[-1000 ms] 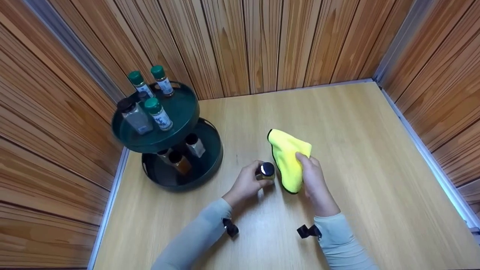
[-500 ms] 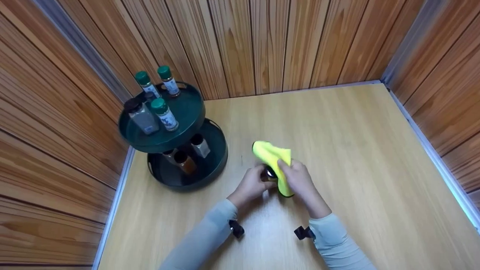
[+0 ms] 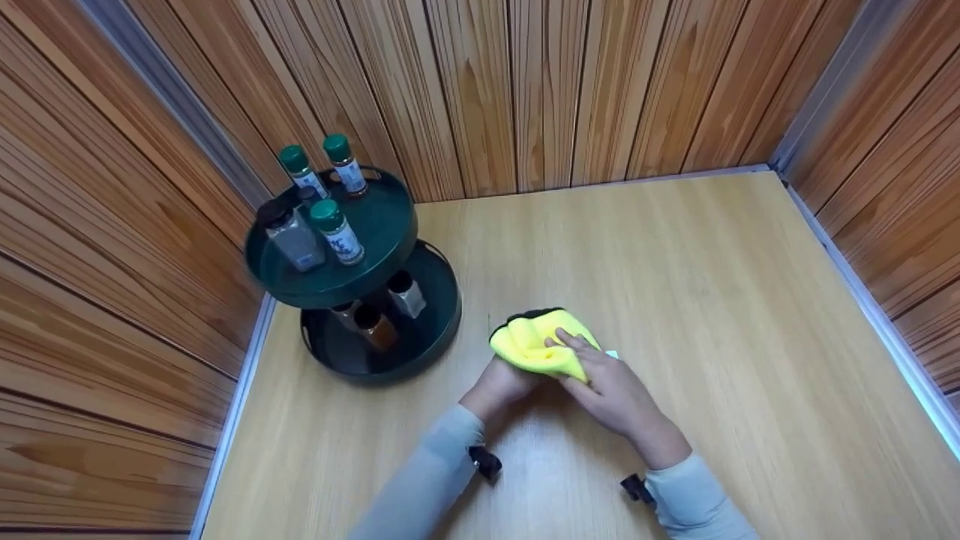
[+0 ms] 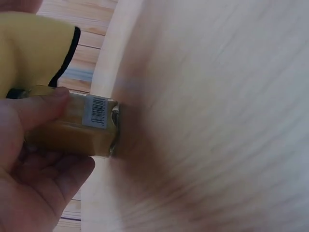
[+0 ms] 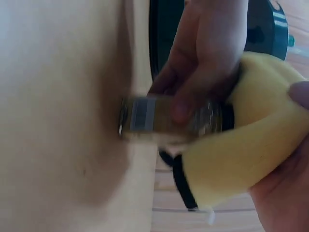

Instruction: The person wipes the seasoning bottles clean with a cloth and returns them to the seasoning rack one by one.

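Observation:
My left hand grips a square-sided glass spice jar with a barcode label, dark cap and yellowish-brown contents. In both wrist views the jar stands upright, its base at or just above the tabletop; contact is hard to tell. My right hand holds a yellow cloth with black edging over the jar's top, fingers on the cloth's upper face. From the head view the cloth hides the jar and most of my left fingers. The dark cap shows against the cloth in the right wrist view.
A two-tier dark green round rack stands at the left. Its upper tray holds green-capped bottles and a dark-capped jar; further dark-capped jars sit below. Wood-panelled walls enclose the wooden table.
The cloth has moved left from beside the jar and now covers its top. My right hand came left with it, then spread its fingers over the cloth. The left hand keeps holding the jar.

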